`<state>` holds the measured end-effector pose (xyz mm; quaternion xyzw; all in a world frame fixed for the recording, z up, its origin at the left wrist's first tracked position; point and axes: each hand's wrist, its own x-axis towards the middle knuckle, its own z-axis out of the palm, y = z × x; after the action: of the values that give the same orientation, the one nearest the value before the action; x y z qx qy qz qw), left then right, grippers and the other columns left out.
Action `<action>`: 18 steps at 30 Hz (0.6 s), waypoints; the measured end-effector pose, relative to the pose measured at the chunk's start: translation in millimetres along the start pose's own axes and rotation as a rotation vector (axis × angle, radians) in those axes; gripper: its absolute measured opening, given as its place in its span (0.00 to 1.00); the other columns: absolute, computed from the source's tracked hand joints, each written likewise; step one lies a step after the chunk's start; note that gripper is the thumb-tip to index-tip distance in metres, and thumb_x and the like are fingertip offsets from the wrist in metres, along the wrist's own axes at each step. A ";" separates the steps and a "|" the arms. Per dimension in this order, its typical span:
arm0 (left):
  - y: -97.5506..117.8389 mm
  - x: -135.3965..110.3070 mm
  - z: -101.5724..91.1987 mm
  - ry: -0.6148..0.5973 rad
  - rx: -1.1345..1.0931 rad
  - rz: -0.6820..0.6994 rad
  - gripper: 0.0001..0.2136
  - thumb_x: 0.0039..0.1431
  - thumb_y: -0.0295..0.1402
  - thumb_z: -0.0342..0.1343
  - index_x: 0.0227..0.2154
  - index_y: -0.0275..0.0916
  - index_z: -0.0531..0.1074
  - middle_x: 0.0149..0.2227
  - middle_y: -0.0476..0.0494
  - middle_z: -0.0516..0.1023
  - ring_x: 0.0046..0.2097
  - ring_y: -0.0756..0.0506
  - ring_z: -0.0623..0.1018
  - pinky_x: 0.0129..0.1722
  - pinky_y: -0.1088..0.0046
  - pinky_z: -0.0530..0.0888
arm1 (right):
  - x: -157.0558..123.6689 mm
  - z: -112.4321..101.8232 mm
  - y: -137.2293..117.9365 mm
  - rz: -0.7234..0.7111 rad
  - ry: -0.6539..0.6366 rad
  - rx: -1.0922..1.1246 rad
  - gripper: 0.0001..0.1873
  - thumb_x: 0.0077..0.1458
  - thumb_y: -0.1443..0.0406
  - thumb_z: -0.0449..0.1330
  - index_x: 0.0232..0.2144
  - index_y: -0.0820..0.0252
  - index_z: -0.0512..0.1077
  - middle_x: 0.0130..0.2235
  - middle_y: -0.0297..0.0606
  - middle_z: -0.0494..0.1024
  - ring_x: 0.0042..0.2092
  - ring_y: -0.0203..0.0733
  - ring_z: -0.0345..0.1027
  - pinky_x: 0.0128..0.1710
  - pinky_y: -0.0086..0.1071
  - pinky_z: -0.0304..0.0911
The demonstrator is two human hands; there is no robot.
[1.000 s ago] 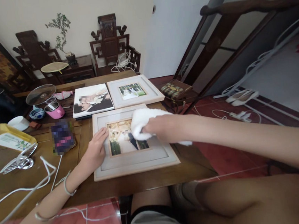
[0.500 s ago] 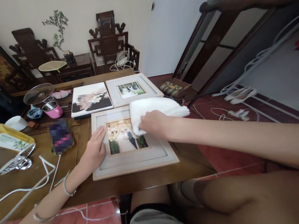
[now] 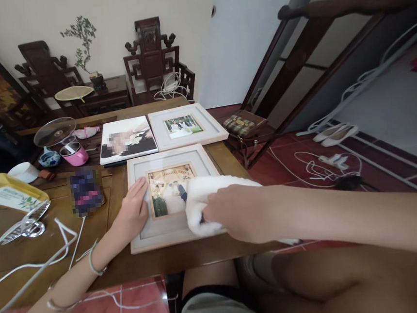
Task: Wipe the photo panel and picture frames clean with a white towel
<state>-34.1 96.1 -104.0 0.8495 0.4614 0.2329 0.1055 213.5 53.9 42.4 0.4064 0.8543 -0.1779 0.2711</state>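
A framed wedding photo (image 3: 174,230) with a pale wooden border lies flat near the table's front edge. Across its left border rests my left hand (image 3: 134,204), fingers stretched out and lying on the frame. My right hand (image 3: 235,212) is closed on a white towel (image 3: 201,196), pressed against the lower right part of the frame. The towel and hand hide that corner and the right side of the photo. Behind it lie a second framed photo (image 3: 210,134) and a photo album or panel (image 3: 128,151) with a picture on its cover.
On the wooden table (image 3: 123,261) to the left are a pink cup (image 3: 75,156), an oil bottle (image 3: 14,190), a clear hair claw clip (image 3: 28,226), a blurred dark object (image 3: 86,191) and a white cable (image 3: 28,265). A chair with a plaid bag (image 3: 240,124) stands right.
My right hand has moved the towel down toward me, from the frame's upper right to its lower right. My left hand has stayed on the left border.
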 end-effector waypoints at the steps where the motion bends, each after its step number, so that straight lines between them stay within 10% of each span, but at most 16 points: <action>1: 0.0 -0.5 -0.3 -0.006 0.004 0.005 0.27 0.56 0.21 0.42 0.60 0.23 0.62 0.63 0.27 0.62 0.66 0.37 0.60 0.65 0.53 0.58 | 6.4 -0.3 2.8 0.052 0.008 -0.056 0.14 0.48 0.78 0.56 0.34 0.64 0.77 0.35 0.48 0.79 0.34 0.47 0.73 0.27 0.34 0.58; 10: -5.5 -2.1 -0.7 -0.020 -0.018 0.014 0.29 0.56 0.20 0.42 0.62 0.29 0.60 0.64 0.32 0.61 0.66 0.38 0.59 0.65 0.51 0.58 | 78.0 0.5 61.8 0.159 0.418 -0.400 0.22 0.56 0.78 0.51 0.51 0.68 0.72 0.61 0.57 0.64 0.62 0.60 0.56 0.52 0.44 0.60; 18: -10.3 -3.1 0.9 0.015 -0.006 0.040 0.29 0.54 0.19 0.42 0.61 0.29 0.62 0.63 0.32 0.63 0.65 0.38 0.61 0.65 0.53 0.58 | 50.7 -16.4 28.8 0.069 0.043 -0.274 0.19 0.51 0.80 0.51 0.42 0.69 0.76 0.44 0.54 0.77 0.43 0.49 0.73 0.36 0.35 0.62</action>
<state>-42.7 99.2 -109.7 0.8564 0.4445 0.2429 0.1002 204.5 110.3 22.1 0.3983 0.8617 -0.0411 0.3115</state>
